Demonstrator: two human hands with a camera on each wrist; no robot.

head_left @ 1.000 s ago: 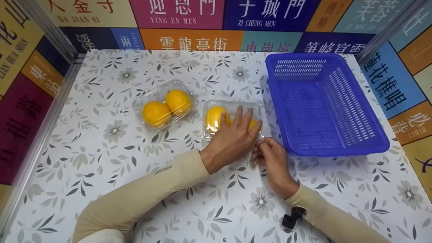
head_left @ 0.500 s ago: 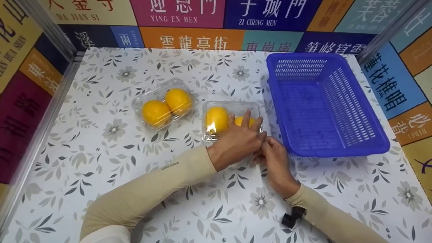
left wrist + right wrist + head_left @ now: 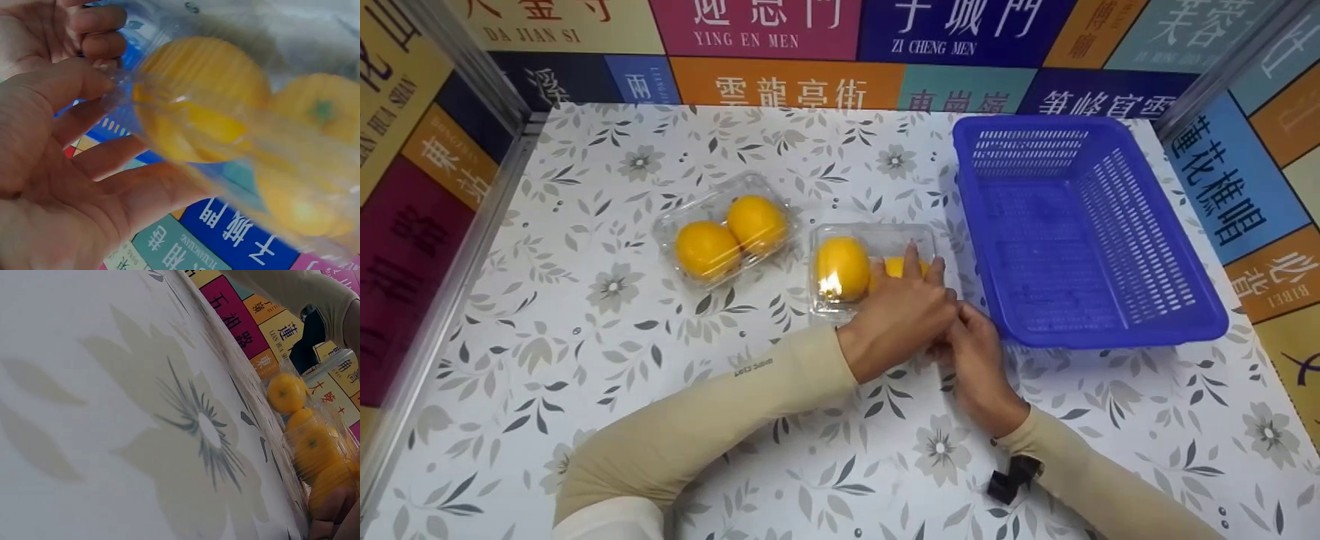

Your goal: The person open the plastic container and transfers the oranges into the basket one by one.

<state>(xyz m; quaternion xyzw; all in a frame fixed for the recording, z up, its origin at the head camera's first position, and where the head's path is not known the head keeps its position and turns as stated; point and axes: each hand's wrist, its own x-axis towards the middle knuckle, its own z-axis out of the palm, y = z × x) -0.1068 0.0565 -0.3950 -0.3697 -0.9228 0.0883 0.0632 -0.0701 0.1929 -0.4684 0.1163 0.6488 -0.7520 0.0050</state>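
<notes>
Clear plastic of the near clamshell box (image 3: 851,259) is half hidden under the left hand (image 3: 901,315), which covers one of its two oranges (image 3: 841,268). That hand lies on the box's near right corner, thumb pinching the rim. The right hand (image 3: 976,361) meets it there, fingertips curled on the same corner, its grip hard to make out. Beside them stands the blue basket (image 3: 1110,330).
</notes>
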